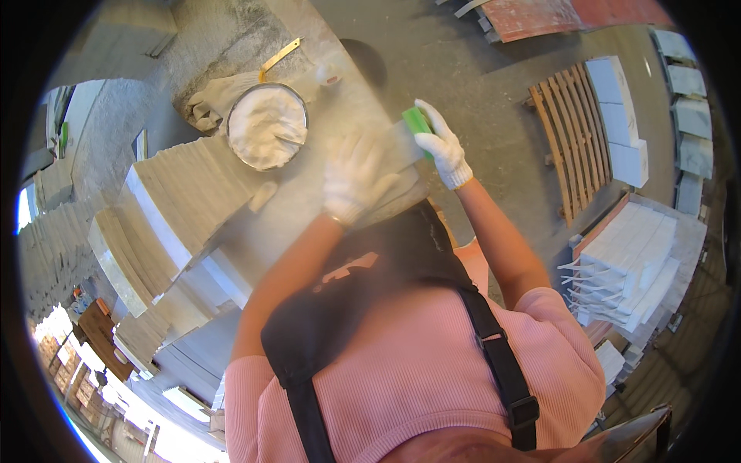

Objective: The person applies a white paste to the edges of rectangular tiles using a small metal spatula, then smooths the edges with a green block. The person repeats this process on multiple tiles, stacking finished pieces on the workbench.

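The green sanding block (417, 121) lies at one o'clock on the stone slab (370, 166) on the bench (262, 224), clamped in the gloved right hand (442, 147); it looks light and slightly springy, best pinched by its long edges. The left hand (351, 179) presses flat, fingers together, steadying the heavy, rigid, brittle-edged slab, both arms stretched forward from six o'clock.

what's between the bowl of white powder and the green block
The left hand, gloved and flat on the stone slab, lies between the bowl and the green block, in the head view.

Bright daylight, overexposed glare at lower left, hazy centre, strong fisheye bending at edges.
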`<state>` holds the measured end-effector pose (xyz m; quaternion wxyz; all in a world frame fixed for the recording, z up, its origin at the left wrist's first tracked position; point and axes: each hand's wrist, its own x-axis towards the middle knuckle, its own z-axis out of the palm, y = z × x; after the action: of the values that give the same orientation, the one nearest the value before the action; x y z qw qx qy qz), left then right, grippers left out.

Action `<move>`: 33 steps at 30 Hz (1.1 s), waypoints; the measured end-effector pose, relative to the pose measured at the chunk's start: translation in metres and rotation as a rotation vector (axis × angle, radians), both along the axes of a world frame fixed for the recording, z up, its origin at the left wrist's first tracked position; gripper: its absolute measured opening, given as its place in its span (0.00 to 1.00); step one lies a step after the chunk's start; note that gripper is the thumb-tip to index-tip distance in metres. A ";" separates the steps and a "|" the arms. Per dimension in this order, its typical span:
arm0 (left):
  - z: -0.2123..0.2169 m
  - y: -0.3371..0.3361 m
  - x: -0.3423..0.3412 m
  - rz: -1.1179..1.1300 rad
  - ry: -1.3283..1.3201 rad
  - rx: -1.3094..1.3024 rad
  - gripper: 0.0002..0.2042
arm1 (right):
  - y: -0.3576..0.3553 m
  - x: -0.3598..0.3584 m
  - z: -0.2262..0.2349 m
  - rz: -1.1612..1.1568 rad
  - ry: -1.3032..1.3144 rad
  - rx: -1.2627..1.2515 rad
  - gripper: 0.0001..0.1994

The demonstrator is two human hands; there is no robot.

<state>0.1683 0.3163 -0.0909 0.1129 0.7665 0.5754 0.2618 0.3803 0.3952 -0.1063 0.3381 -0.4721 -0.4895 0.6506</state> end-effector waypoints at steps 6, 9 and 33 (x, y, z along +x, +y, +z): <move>0.002 0.000 -0.003 -0.013 0.012 -0.001 0.34 | -0.007 0.009 0.017 0.036 -0.053 -0.007 0.36; 0.003 0.003 -0.005 -0.037 -0.040 0.000 0.34 | -0.018 0.017 0.030 0.140 -0.276 0.171 0.38; 0.002 0.001 -0.003 -0.022 -0.023 -0.002 0.33 | -0.015 0.012 0.031 0.034 -0.071 -0.072 0.39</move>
<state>0.1656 0.3172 -0.0888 0.1233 0.7696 0.5660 0.2688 0.3925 0.3801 -0.0755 0.2920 -0.4983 -0.4854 0.6564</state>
